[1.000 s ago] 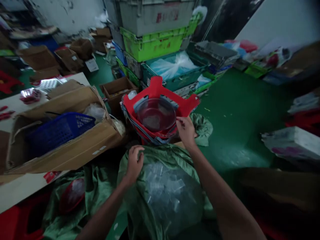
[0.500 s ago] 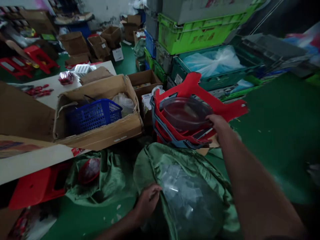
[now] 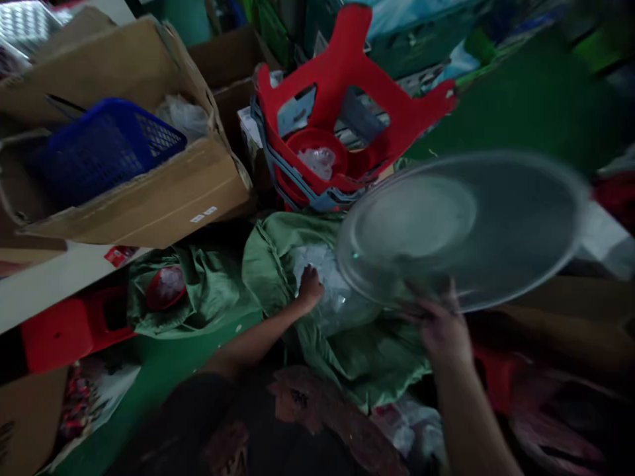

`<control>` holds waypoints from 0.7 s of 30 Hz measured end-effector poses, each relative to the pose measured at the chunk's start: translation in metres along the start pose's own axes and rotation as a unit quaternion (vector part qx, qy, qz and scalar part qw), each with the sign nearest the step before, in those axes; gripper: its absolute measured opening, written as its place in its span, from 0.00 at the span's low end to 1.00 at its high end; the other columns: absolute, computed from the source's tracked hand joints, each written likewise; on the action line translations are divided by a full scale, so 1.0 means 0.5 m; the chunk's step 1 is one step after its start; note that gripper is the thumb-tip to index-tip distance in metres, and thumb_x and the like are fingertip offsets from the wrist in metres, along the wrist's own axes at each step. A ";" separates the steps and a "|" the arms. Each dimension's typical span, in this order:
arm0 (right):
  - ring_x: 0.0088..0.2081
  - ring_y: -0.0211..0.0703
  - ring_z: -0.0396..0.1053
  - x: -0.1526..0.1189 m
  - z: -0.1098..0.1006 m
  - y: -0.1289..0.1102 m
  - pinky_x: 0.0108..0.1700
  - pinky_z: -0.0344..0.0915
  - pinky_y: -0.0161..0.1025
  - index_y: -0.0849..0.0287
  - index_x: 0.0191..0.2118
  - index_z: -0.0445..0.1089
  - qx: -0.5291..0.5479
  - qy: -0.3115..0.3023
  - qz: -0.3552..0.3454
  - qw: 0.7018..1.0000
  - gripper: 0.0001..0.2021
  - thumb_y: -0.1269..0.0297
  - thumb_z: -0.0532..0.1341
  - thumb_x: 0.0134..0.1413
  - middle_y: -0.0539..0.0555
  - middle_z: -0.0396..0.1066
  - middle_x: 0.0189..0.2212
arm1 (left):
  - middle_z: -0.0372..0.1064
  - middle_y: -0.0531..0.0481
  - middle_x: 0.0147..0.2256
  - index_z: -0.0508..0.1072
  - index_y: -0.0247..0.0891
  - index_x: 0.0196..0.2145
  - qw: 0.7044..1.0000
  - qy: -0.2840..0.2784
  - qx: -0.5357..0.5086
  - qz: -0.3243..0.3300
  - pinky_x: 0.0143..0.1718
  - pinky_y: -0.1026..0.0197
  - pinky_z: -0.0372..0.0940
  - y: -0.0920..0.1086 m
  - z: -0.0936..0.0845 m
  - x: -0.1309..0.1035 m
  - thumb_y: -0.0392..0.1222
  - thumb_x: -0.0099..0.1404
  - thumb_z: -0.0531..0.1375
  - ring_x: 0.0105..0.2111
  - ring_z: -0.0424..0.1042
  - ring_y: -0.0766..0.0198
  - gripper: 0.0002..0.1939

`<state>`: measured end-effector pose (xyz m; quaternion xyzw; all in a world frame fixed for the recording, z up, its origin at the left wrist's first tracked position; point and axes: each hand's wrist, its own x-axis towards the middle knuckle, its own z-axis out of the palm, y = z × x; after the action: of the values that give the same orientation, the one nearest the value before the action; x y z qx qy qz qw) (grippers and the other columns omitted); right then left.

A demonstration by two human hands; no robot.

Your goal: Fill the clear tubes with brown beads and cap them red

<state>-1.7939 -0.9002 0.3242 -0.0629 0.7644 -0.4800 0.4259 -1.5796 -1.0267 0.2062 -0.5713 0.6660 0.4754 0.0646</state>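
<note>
My right hand (image 3: 441,327) grips the near rim of a large clear plastic basin (image 3: 520,231), blurred by motion and tilted above the right side of a green sack (image 3: 270,254). Inside the sack's opening lie many clear plastic pieces (image 3: 340,297). Over these pieces, near the left edge of the opening, my left hand (image 3: 311,285) is closed; what it holds, if anything, is hidden. Beyond the sack an upturned red stool (image 3: 342,59) tops a stack, with a small red bowl (image 3: 292,142) of clear items among its legs.
At left a cardboard box (image 3: 163,208) holds a blue basket (image 3: 106,145). Another green sack (image 3: 213,291) with a red bowl (image 3: 153,291) inside lies below it, beside a red stool (image 3: 57,334). Teal crates (image 3: 411,46) stand at the back.
My right hand has lifted the basin out of the upturned stool and brought it right and nearer, uncovering the small red bowl. My left hand has shifted over the clear pieces. The view has tilted down.
</note>
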 end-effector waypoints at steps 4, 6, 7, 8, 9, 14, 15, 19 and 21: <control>0.51 0.59 0.75 -0.056 -0.002 0.160 0.46 0.75 0.59 0.56 0.72 0.41 -0.113 0.154 -0.054 0.980 0.46 0.52 0.58 0.49 0.62 0.67 0.60 | 0.42 0.30 0.70 0.55 0.24 0.67 0.995 0.084 0.055 -0.029 0.71 0.43 0.37 -0.065 -0.016 0.000 0.34 0.63 0.53 0.71 0.37 0.45 0.35; 0.62 0.59 0.65 -0.051 -0.033 0.190 0.57 0.68 0.59 0.66 0.71 0.44 -0.204 0.217 -0.133 0.945 0.41 0.54 0.54 0.54 0.67 0.61 0.64 | 0.41 0.30 0.70 0.51 0.24 0.68 0.989 0.120 0.074 -0.045 0.70 0.44 0.37 -0.084 -0.042 0.016 0.38 0.66 0.53 0.71 0.37 0.44 0.35; 0.65 0.59 0.60 -0.047 -0.055 0.195 0.61 0.64 0.58 0.68 0.71 0.45 -0.251 0.234 -0.167 0.924 0.39 0.56 0.52 0.56 0.68 0.57 0.66 | 0.42 0.29 0.70 0.50 0.24 0.69 0.986 0.133 0.082 -0.053 0.70 0.44 0.37 -0.090 -0.057 0.030 0.40 0.67 0.53 0.71 0.37 0.43 0.36; 0.67 0.59 0.56 -0.043 -0.078 0.195 0.62 0.63 0.58 0.69 0.71 0.44 -0.299 0.236 -0.191 0.905 0.38 0.58 0.51 0.58 0.68 0.53 0.68 | 0.42 0.28 0.69 0.49 0.23 0.69 0.984 0.142 0.090 -0.061 0.70 0.44 0.37 -0.093 -0.072 0.046 0.42 0.68 0.53 0.71 0.38 0.42 0.36; 0.68 0.60 0.55 -0.040 -0.099 0.193 0.60 0.64 0.59 0.67 0.71 0.44 -0.345 0.236 -0.199 0.886 0.37 0.60 0.50 0.59 0.68 0.50 0.69 | 0.42 0.25 0.69 0.48 0.21 0.69 0.982 0.147 0.096 -0.066 0.69 0.44 0.38 -0.094 -0.085 0.065 0.44 0.69 0.53 0.70 0.40 0.40 0.37; 0.58 0.72 0.68 -0.037 -0.115 0.175 0.42 0.75 0.59 0.57 0.73 0.38 -0.480 0.161 -0.154 0.849 0.40 0.63 0.52 0.57 0.68 0.42 0.71 | 0.40 0.22 0.69 0.49 0.17 0.68 0.980 0.149 0.118 -0.051 0.68 0.46 0.39 -0.082 -0.098 0.125 0.53 0.70 0.55 0.70 0.41 0.39 0.42; 0.56 0.73 0.69 -0.040 -0.103 0.175 0.40 0.75 0.59 0.56 0.73 0.36 -0.488 0.140 -0.147 0.849 0.40 0.64 0.52 0.57 0.69 0.41 0.71 | 0.41 0.24 0.69 0.49 0.20 0.68 0.980 0.154 0.118 -0.049 0.68 0.46 0.39 -0.082 -0.088 0.120 0.55 0.69 0.55 0.70 0.41 0.39 0.42; 0.52 0.76 0.71 -0.089 -0.067 0.192 0.38 0.75 0.62 0.54 0.73 0.29 -0.497 0.095 -0.136 0.852 0.42 0.63 0.52 0.58 0.72 0.37 0.71 | 0.49 0.25 0.67 0.51 0.31 0.70 0.979 0.167 0.093 -0.075 0.62 0.36 0.49 -0.108 -0.030 0.048 0.61 0.71 0.47 0.66 0.50 0.34 0.39; 0.48 0.76 0.73 -0.125 -0.071 0.207 0.35 0.74 0.63 0.50 0.73 0.27 -0.499 0.074 -0.119 0.855 0.41 0.61 0.51 0.59 0.71 0.37 0.71 | 0.52 0.23 0.65 0.52 0.29 0.69 0.985 0.143 0.080 -0.062 0.59 0.36 0.54 -0.125 -0.010 0.010 0.59 0.73 0.43 0.64 0.56 0.34 0.37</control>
<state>-1.7474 -0.7894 0.2858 -0.3224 0.9171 -0.0841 0.2191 -1.5275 -1.0272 0.1705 -0.6665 0.6675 0.3289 0.0442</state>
